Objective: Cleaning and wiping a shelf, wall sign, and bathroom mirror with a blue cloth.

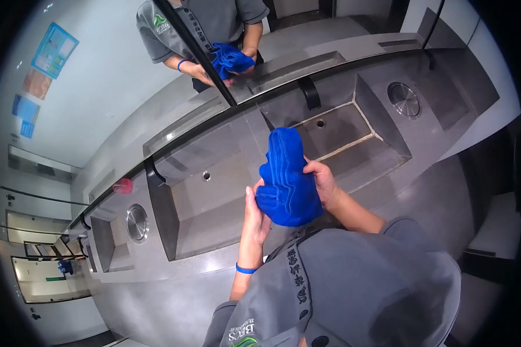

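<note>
A folded blue cloth [290, 182] is held up between my two hands, above the counter's front part, its layered edges facing up. My left hand [257, 214], with a blue band at the wrist, supports the cloth's lower left side, its thumb pointing up and the other fingers partly hidden. On the right side my right hand [322, 180] pinches the cloth's edge between thumb and fingers. Behind the cloth, a mirror [113, 86] reflects a grey-shirted torso and the same cloth in both hands.
The grey counter [217, 262] holds a left basin [212, 204] and a right basin [343, 130], with black faucets [310, 93] at the mirror side. Round metal lids [137, 223] are set into the counter. A pink object [123, 186] stands by the mirror at left.
</note>
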The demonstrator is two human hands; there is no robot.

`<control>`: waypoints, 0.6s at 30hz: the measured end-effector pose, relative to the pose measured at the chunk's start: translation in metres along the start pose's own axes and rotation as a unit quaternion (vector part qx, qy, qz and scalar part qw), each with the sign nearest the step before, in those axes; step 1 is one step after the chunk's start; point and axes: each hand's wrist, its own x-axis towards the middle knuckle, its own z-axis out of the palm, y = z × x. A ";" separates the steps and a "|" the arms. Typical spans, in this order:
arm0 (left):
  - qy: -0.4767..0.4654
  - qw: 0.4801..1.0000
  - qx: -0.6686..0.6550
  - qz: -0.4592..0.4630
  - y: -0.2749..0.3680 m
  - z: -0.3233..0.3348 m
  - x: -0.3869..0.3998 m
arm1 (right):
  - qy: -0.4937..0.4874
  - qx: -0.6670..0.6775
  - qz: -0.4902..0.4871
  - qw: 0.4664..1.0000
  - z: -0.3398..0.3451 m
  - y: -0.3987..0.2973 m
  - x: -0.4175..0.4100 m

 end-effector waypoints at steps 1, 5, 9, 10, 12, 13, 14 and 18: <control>-0.010 0.999 -0.033 -0.020 0.003 0.003 -0.003 | -0.013 -0.041 -0.029 0.999 0.006 0.004 -0.004; -0.157 0.987 -0.004 0.019 0.006 -0.005 -0.004 | 0.026 -0.229 -0.102 0.968 0.025 0.012 -0.018; -0.088 0.995 0.001 0.041 0.010 -0.005 -0.005 | 0.101 -0.567 -0.204 0.792 0.044 0.022 -0.032; -0.061 0.996 -0.019 0.067 0.013 0.002 -0.011 | 0.131 -0.711 -0.262 0.639 0.043 0.024 -0.033; -0.030 0.993 0.009 0.114 0.015 0.008 -0.014 | 0.161 -0.604 -0.220 0.749 0.036 0.024 -0.035; 0.004 0.986 0.037 0.163 0.016 0.010 -0.016 | 0.184 -0.479 -0.172 0.841 0.035 0.024 -0.036; 0.009 0.978 0.092 0.189 0.016 0.011 -0.019 | 0.176 -0.430 -0.085 0.881 0.036 0.026 -0.039; -0.010 0.797 0.472 0.376 0.003 0.015 -0.026 | 0.148 -0.286 -0.025 0.946 0.027 0.060 -0.024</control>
